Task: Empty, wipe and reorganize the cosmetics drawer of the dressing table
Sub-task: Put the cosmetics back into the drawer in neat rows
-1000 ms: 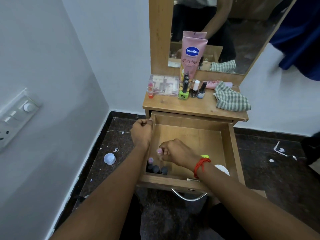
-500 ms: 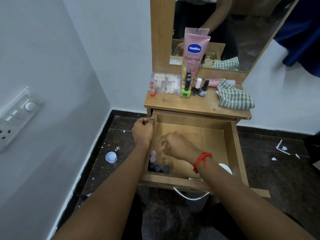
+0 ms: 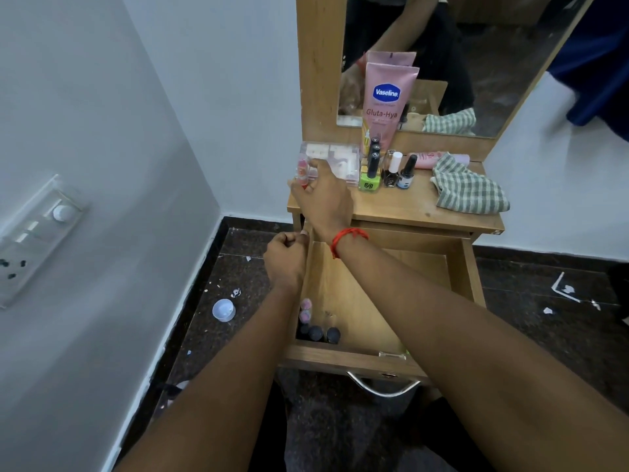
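The wooden drawer (image 3: 468, 267) of the dressing table stands pulled out. Several small bottles (image 3: 315, 330) with pink and dark caps are grouped in its front left corner. My right hand (image 3: 323, 195), with a red thread at the wrist, reaches over the drawer to the tabletop's left end, and its fingers close around a small red bottle (image 3: 301, 170). My left hand (image 3: 285, 262) is a fist against the drawer's left wall, thumb on the top edge. A checked cloth (image 3: 471, 192) lies on the tabletop at the right.
On the tabletop stand a clear plastic box (image 3: 337, 160), a pink Vaseline tube (image 3: 388, 103) against the mirror, and three nail polish bottles (image 3: 391, 172). A white cap (image 3: 223, 310) and scraps lie on the dark floor. A switch panel (image 3: 30, 240) is on the left wall.
My right hand left the front left corner of the drawer and moved up to the red bottle on the tabletop. A pink-capped bottle now stands in that corner. My left fist stayed put.
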